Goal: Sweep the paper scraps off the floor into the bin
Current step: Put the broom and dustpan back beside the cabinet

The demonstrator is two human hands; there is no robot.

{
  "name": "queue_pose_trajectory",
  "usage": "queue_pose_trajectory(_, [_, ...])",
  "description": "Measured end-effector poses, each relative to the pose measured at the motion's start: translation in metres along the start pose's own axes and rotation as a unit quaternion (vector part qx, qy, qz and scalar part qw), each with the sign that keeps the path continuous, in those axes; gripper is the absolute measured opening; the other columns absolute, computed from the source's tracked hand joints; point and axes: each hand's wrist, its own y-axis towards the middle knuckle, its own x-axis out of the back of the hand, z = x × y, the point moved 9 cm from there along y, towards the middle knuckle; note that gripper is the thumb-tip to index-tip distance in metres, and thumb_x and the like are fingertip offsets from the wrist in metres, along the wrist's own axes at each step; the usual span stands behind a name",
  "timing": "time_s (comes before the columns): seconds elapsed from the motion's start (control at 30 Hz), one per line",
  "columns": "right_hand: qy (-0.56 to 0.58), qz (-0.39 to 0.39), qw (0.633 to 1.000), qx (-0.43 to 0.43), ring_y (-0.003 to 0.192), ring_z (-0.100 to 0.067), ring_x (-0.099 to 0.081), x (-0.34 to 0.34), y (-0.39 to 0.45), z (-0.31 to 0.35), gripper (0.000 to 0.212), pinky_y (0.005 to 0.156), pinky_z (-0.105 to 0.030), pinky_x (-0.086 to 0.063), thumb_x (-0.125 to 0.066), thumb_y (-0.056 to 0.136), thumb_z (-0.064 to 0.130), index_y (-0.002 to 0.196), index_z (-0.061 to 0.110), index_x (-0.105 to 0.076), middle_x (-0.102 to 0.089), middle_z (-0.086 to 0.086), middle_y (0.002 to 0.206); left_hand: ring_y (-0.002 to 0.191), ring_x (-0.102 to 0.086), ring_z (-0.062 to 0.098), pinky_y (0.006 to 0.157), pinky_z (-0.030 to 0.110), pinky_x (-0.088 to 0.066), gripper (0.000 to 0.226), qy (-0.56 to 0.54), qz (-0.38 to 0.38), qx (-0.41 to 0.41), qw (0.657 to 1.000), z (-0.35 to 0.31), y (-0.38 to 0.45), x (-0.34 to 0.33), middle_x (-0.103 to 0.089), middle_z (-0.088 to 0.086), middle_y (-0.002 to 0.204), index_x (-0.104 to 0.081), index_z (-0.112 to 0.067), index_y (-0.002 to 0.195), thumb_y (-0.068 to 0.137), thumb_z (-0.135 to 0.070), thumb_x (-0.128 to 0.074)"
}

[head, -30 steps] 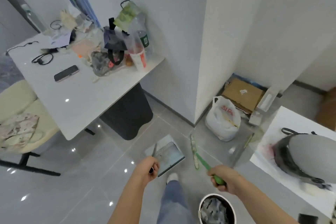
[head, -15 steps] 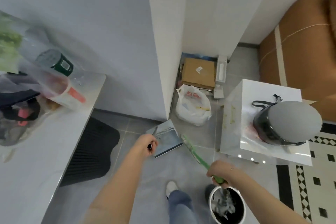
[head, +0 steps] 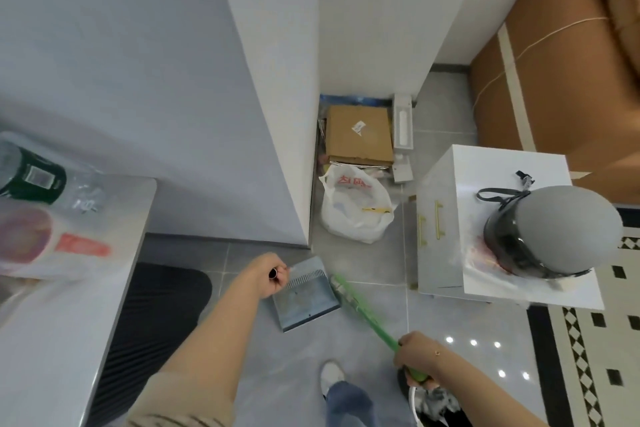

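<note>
You've swung round from the desk [head: 69, 288] toward the corner, left hand [head: 268, 274] gripping the dustpan [head: 304, 298], right hand [head: 415, 357] gripping the broom [head: 360, 308], no scraps spotted yet.

The view swings right: the cluttered table that fills the upper left a second ago now shows only its corner [head: 138, 191] at the left edge, while the white cabinet [head: 512, 163] with the helmet [head: 568, 229] moves from the lower right edge to the right centre. The bin [head: 440, 406] slides toward the lower right. The dustpan [head: 304, 298] and broom [head: 363, 308] sit slightly closer together, near frame centre.
</note>
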Motion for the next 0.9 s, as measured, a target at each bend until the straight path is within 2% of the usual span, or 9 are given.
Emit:
queue_pose_trajectory(0.07, [-0.001, -0.004, 1.000, 0.000, 0.042, -0.017, -0.050, -0.001, 0.003, 0.001, 0.034, 0.031, -0.018, -0.039, -0.050, 0.088, 0.007, 0.121, 0.002, -0.056, -0.053, -0.006, 0.057, 0.017, -0.031, 0.005, 0.024, 0.007, -0.024, 0.028, 0.004, -0.006, -0.008, 1.000, -0.016, 0.000, -0.002, -0.037, 0.009, 0.066, -0.039, 0.002, 0.075, 0.097, 0.003, -0.022])
queue_pose_trajectory(0.2, [0.008, -0.004, 1.000, -0.006, 0.033, -0.013, -0.048, -0.006, 0.011, -0.003, 0.023, 0.030, -0.014, -0.036, -0.050, 0.089, 0.008, 0.111, 0.006, -0.055, -0.051, -0.005, 0.057, 0.019, -0.030, 0.007, 0.026, 0.006, -0.025, 0.026, 0.031, -0.024, -0.041, 0.998, -0.051, -0.002, -0.008, -0.041, 0.012, 0.072, -0.039, -0.001, 0.073, 0.094, 0.001, -0.024])
queue_pose_trajectory(0.33, [0.014, -0.025, 1.000, 0.006, 0.026, -0.002, -0.046, -0.009, 0.018, -0.016, 0.027, 0.036, -0.013, -0.037, -0.054, 0.085, 0.009, 0.111, 0.010, -0.058, -0.052, 0.000, 0.056, 0.051, -0.040, 0.017, 0.034, 0.010, -0.038, 0.021, -0.021, -0.031, -0.083, 0.996, -0.074, -0.008, -0.012, -0.046, 0.021, 0.085, -0.034, -0.005, 0.074, 0.095, -0.006, -0.032])
queue_pose_trajectory(0.43, [0.021, -0.027, 0.999, 0.017, 0.021, -0.002, -0.043, -0.012, 0.017, -0.025, 0.025, 0.033, -0.014, -0.035, -0.050, 0.086, 0.007, 0.110, 0.008, -0.056, -0.050, 0.001, 0.049, 0.067, -0.050, 0.022, 0.051, 0.024, -0.049, 0.023, -0.080, -0.022, -0.123, 0.989, -0.084, -0.016, -0.017, -0.047, 0.017, 0.094, -0.040, -0.009, 0.079, 0.095, -0.023, -0.049])
queue_pose_trajectory(0.5, [0.018, -0.032, 0.999, 0.020, 0.026, -0.003, -0.046, -0.011, 0.013, -0.027, 0.024, 0.037, -0.016, -0.038, -0.049, 0.086, 0.007, 0.109, 0.007, -0.056, -0.050, 0.000, 0.055, 0.071, -0.055, 0.022, 0.062, 0.027, -0.047, 0.021, -0.069, -0.010, -0.145, 0.987, -0.088, -0.025, -0.021, -0.050, 0.017, 0.100, -0.047, -0.012, 0.082, 0.094, -0.028, -0.053])
queue_pose_trajectory(0.6, [-0.022, -0.044, 0.998, 0.032, 0.047, -0.007, -0.047, -0.008, 0.003, -0.025, 0.026, 0.051, -0.018, -0.041, -0.050, 0.087, 0.008, 0.111, 0.008, -0.060, -0.047, 0.004, 0.061, 0.080, -0.058, 0.024, 0.072, 0.032, -0.050, 0.011, -0.042, 0.007, -0.157, 0.987, -0.088, -0.035, -0.024, -0.048, 0.017, 0.120, -0.053, -0.012, 0.085, 0.094, -0.019, -0.053])
queue_pose_trajectory(0.67, [-0.052, -0.049, 0.997, 0.040, 0.059, -0.012, -0.053, -0.005, -0.008, -0.022, 0.032, 0.053, -0.019, -0.042, -0.050, 0.087, 0.009, 0.118, 0.006, -0.060, -0.045, 0.005, 0.064, 0.089, -0.058, 0.025, 0.081, 0.034, -0.050, 0.010, -0.028, 0.012, -0.170, 0.985, -0.085, -0.045, -0.023, -0.046, 0.016, 0.127, -0.055, -0.012, 0.103, 0.095, -0.016, -0.052])
queue_pose_trajectory(0.77, [-0.119, -0.038, 0.992, 0.033, 0.060, -0.016, -0.059, 0.002, -0.028, -0.014, 0.036, 0.037, -0.016, -0.043, -0.050, 0.086, 0.008, 0.121, 0.006, -0.057, -0.048, 0.002, 0.067, 0.100, -0.052, 0.025, 0.091, 0.035, -0.045, 0.030, 0.001, -0.024, -0.193, 0.981, -0.075, -0.060, -0.014, -0.043, 0.012, 0.121, -0.046, -0.008, 0.127, 0.098, -0.014, -0.046])
queue_pose_trajectory(0.9, [-0.212, -0.012, 0.976, 0.040, 0.049, -0.016, -0.054, 0.013, -0.052, 0.008, 0.036, 0.039, -0.021, -0.043, -0.051, 0.086, 0.009, 0.120, 0.002, -0.057, -0.060, -0.008, 0.074, 0.098, -0.051, 0.021, 0.080, 0.031, -0.048, 0.014, 0.061, -0.083, -0.188, 0.977, -0.050, -0.079, 0.007, -0.048, 0.009, 0.111, -0.048, -0.009, 0.111, 0.099, -0.010, -0.042])
